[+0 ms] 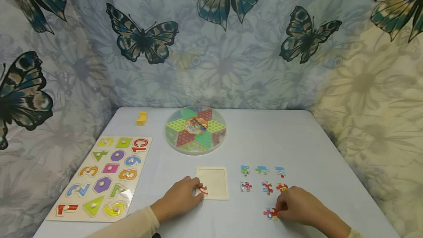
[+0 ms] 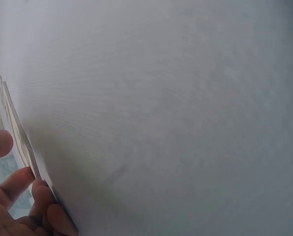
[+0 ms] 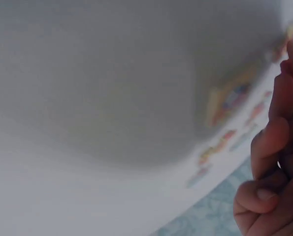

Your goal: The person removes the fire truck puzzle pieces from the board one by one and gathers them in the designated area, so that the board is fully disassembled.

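Observation:
A square cream puzzle tray (image 1: 216,183) lies on the table. My left hand (image 1: 181,195) grips its left edge, fingers curled along the rim in the left wrist view. One puzzle piece (image 1: 203,190) sits in the tray's near left corner, partly covered by that hand's fingertips. To the right, my right hand (image 1: 302,206) pinches a red, purple and yellow puzzle piece (image 1: 270,214) at the table surface. A yellow-edged puzzle piece (image 3: 232,98) lies under its palm in the right wrist view, hidden in the head view. The right thumb is hidden from the wrist camera.
Several loose puzzle pieces (image 1: 262,170) lie in rows right of the tray. A number and shape board (image 1: 132,190) covers the left of the table. Farther back are a round Chinese checkers board (image 1: 195,150) and a small yellow object (image 1: 141,118). A butterfly-print cloth (image 1: 224,69) hangs behind.

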Demonstrator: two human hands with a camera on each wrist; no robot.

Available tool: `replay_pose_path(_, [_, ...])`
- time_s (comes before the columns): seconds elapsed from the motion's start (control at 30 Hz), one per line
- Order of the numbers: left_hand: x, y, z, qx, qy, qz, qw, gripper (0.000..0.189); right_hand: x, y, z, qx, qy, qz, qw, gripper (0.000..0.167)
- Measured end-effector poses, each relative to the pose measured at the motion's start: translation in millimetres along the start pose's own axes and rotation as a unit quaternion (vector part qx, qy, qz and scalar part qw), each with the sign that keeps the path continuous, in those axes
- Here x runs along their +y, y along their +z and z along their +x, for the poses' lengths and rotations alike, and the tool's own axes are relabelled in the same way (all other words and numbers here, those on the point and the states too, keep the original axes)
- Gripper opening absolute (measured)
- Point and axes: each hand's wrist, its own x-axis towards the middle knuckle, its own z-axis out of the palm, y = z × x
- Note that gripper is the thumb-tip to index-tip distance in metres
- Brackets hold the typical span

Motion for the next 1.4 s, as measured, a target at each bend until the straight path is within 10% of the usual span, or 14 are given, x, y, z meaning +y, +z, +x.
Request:
replay_pose_path(0.7, [-8.3,-2.8,10.8,-0.015,-0.019,-0.011,0.9996,0.075,-113.8,37.4,136.0,0.064,-0.104,-0.073,0.9897,0.013])
replay_pose_path(1.4, [-9.3,-1.2,6.4,-0.027,-0.032,-0.012,0.9991,0.075,-123.0,33.7,141.5,0.08,-0.116,-0.092,0.9857,0.009])
